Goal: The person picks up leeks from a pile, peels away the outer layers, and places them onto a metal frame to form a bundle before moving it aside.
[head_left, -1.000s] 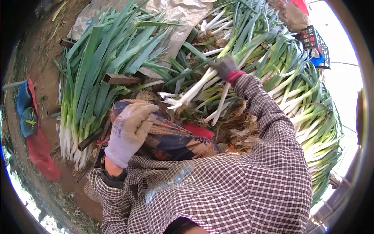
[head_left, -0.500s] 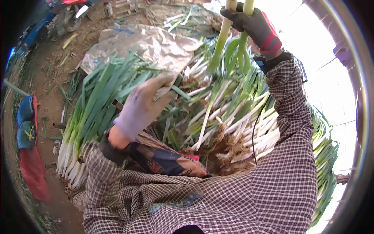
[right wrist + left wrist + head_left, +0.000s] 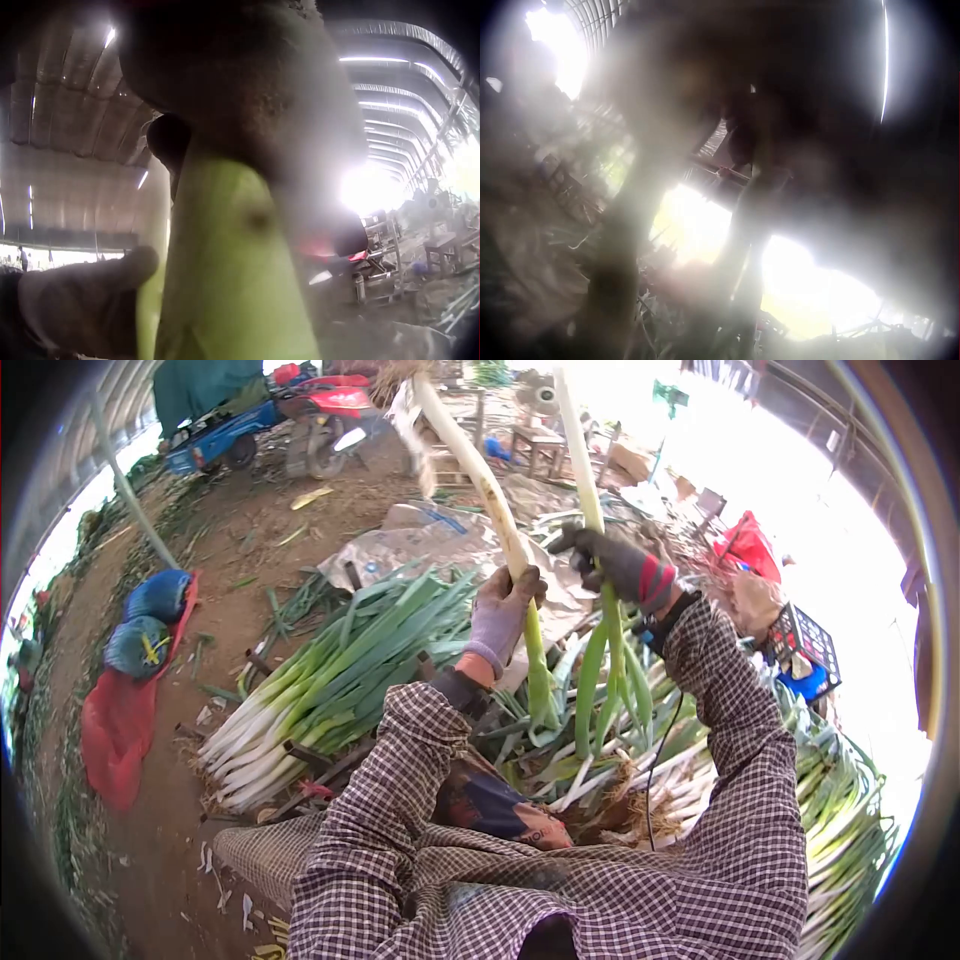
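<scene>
My gloved left hand (image 3: 500,615) grips a leek (image 3: 480,470) partway down its stalk, the root end raised and the green leaves hanging below. To its right, my dark-gloved right hand (image 3: 615,565) holds a second leek (image 3: 578,450) with its fingers curled round it, white end up. The two stalks stand apart, side by side. In the right wrist view the green stalk (image 3: 232,262) fills the middle, and the left hand (image 3: 82,292) shows at lower left. Two hazy stalks show in the left wrist view, too blurred for detail.
A bundle of leeks (image 3: 320,700) lies on a metal frame at left. More leeks (image 3: 840,840) are heaped at right, with roots toward my lap. Beyond are a plastic sheet (image 3: 400,540), a black crate (image 3: 805,645), a red net bag (image 3: 120,730) and a blue cart (image 3: 225,440).
Both stalks were in the raised right hand; the left hand has risen and now holds one of them. The head view has tilted up, showing more of the ground and vehicles ahead.
</scene>
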Action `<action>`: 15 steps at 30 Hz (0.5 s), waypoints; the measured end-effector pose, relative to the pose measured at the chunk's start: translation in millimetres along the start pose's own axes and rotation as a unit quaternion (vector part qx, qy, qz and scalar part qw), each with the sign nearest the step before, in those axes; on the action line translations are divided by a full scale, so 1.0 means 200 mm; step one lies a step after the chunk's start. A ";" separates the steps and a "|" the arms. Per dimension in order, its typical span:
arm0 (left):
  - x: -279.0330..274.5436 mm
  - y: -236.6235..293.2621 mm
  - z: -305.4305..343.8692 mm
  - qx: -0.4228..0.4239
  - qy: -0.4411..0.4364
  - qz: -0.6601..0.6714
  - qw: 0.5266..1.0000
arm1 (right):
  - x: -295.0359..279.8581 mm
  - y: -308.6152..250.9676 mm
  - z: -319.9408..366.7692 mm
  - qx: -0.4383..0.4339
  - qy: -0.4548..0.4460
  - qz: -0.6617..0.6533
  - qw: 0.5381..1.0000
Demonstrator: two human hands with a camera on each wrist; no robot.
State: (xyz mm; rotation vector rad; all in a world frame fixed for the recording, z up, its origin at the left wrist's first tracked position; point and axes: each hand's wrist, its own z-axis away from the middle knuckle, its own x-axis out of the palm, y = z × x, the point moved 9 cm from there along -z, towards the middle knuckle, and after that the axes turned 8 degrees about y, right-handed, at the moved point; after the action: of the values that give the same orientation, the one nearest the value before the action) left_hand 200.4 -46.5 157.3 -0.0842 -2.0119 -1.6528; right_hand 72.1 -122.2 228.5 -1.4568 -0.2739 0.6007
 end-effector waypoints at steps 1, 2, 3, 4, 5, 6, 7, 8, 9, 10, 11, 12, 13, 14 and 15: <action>-0.04 0.01 -0.01 -0.003 0.014 0.010 1.000 | 0.06 0.11 -0.05 0.034 -0.002 -0.011 0.999; -0.07 0.00 -0.02 -0.006 0.027 0.020 0.999 | 0.12 0.20 -0.06 0.069 -0.003 -0.020 0.997; -0.10 0.02 -0.01 -0.010 0.038 0.031 0.999 | 0.22 0.21 -0.01 0.046 -0.029 -0.043 0.998; -0.14 0.05 0.01 0.004 0.051 -0.060 0.997 | 0.30 0.27 0.01 0.058 -0.064 -0.052 0.995; -0.16 0.14 0.04 0.018 0.062 -0.151 0.986 | 0.34 0.28 -0.02 -0.131 -0.116 0.091 0.980; -0.17 0.19 0.07 0.030 0.073 -0.240 0.968 | 0.41 0.30 0.02 -0.314 -0.159 0.227 0.908; -0.21 0.19 0.02 0.120 0.105 -0.338 0.927 | 0.43 0.34 0.02 -0.261 -0.145 0.193 0.935; -0.21 0.25 0.03 0.170 0.107 -0.329 0.923 | 0.47 0.37 0.04 -0.208 -0.130 0.159 0.956; -0.20 0.33 0.05 0.219 0.108 -0.319 0.916 | 0.50 0.40 0.07 -0.083 -0.116 0.050 0.989; -0.19 0.41 0.07 0.265 0.108 -0.308 0.907 | 0.54 0.43 0.08 -0.077 -0.112 0.012 0.991; -0.20 0.51 0.09 0.306 0.142 -0.312 0.888 | 0.57 0.47 0.07 -0.070 -0.109 -0.027 0.991; -0.22 0.60 0.09 0.341 0.170 -0.294 0.877 | 0.60 0.48 0.08 -0.063 -0.105 -0.064 0.990; -0.22 0.68 0.10 0.369 0.184 -0.321 0.853 | 0.61 0.49 0.10 -0.061 -0.091 -0.053 0.993; -0.22 0.75 0.11 0.395 0.199 -0.347 0.827 | 0.63 0.47 0.12 -0.050 -0.085 -0.062 0.993; -0.23 0.75 0.09 0.391 0.204 -0.346 0.828 | 0.64 0.45 0.14 -0.039 -0.078 -0.070 0.994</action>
State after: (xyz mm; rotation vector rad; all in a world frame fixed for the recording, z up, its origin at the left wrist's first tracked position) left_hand 288.6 21.1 270.0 1.3062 -2.3073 -0.8887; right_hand 143.8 -28.9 120.4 -1.4544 -0.5236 0.5950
